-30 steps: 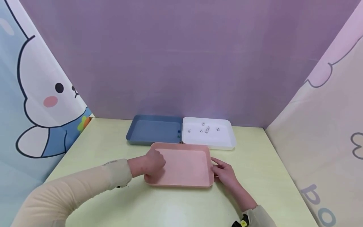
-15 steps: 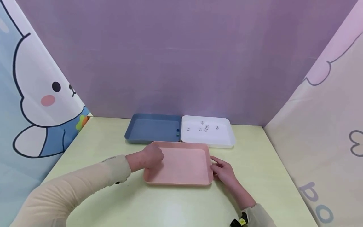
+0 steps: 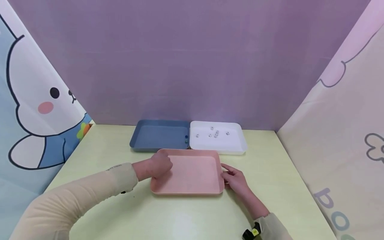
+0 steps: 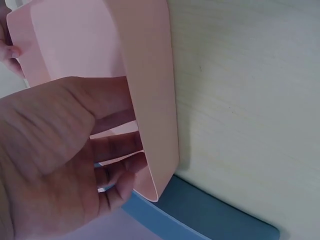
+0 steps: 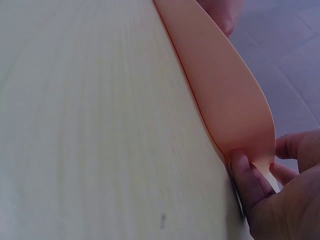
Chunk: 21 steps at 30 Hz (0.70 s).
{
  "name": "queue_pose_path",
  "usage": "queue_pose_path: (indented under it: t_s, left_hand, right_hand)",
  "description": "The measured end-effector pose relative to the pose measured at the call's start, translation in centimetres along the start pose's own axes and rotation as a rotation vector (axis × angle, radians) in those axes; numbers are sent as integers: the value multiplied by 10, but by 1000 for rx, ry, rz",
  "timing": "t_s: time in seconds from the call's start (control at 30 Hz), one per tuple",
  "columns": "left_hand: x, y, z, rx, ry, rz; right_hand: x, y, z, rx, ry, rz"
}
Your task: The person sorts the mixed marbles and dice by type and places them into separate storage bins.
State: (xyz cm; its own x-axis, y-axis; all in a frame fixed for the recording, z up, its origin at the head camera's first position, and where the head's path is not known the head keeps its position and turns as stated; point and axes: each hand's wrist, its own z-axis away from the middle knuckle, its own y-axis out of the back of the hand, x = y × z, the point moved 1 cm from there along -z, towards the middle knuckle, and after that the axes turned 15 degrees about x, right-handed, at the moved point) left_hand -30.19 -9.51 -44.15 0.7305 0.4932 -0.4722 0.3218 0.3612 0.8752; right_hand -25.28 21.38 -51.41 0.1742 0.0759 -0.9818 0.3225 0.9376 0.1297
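Note:
A shallow pink rectangular tray (image 3: 195, 171) lies between my two hands, its far rim right by the blue and white trays. My left hand (image 3: 160, 165) reaches over the tray's left side in the head view. In the left wrist view its bent fingers (image 4: 117, 145) are inside, against the inner face of the tray wall (image 4: 152, 95). On the right side, my right hand (image 3: 237, 181) holds the edge. The right wrist view shows one digit (image 5: 244, 172) low on the outer wall and other fingertips up at the rim.
Behind stand a blue tray (image 3: 160, 135) with two small dark pieces (image 3: 186, 139) at its right edge, and a white tray (image 3: 219, 143) with several small clear, dark-marked pieces (image 3: 216, 134). Purple cloth (image 3: 192, 60) closes off the back of the pale table (image 3: 180, 216).
The head view has turned slightly, so everything sits a little further left in it. Both hands keep their places on the pink tray.

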Motion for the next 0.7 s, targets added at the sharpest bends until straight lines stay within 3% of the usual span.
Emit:
queue_pose_path:
  t_s: [0.23, 0.5, 0.7]
  left_hand:
    - [-5, 1, 0, -36, -10, 84]
    - [-26, 7, -5, -102, 108, 404]
    - [-39, 12, -7, -18, 154, 561]
  right_hand:
    - [-1, -1, 0, -11, -9, 3]
    - [-2, -1, -2, -8, -4, 8]
    - [-3, 1, 0, -17, -1, 7]
